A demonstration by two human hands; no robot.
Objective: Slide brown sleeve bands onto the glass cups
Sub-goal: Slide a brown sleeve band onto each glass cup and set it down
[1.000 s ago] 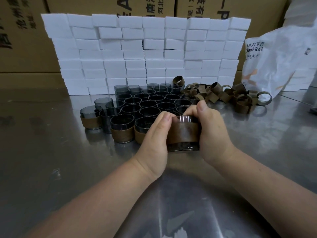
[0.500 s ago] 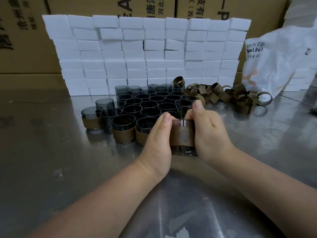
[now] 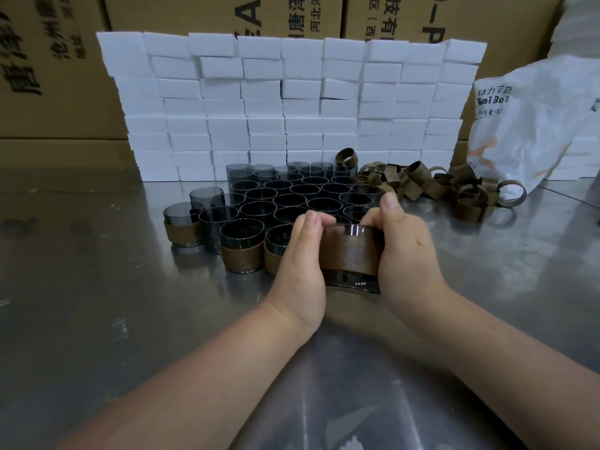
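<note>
Near the middle of the view, a person holds one glass cup [image 3: 353,285] between both hands just above or on the metal table [image 3: 97,303]; whether its base touches the table cannot be told. The left hand [image 3: 300,264] curls round the cup's left side and the right hand [image 3: 407,254] round its right side, both gripping it, with thumbs up by the rim. A brown band [image 3: 350,256] wraps the cup's middle, leaving a strip of dark glass showing below it and the rim above it. At 12 o'clock from the held cup stands a tight cluster of bare cups [image 3: 292,199], all upright. At 9 to 10 o'clock stand three banded cups [image 3: 242,258], the nearest one touching the left hand's knuckles. At 1 o'clock lies a pile of loose bands [image 3: 438,190], some on edge, some flat. Behind the cluster, further out at 12 o'clock, rises a wall of white foam blocks [image 3: 292,102], with cardboard boxes [image 3: 58,76] behind it. A white plastic bag [image 3: 535,125] sits at 2 o'clock, just beyond the pile.
</note>
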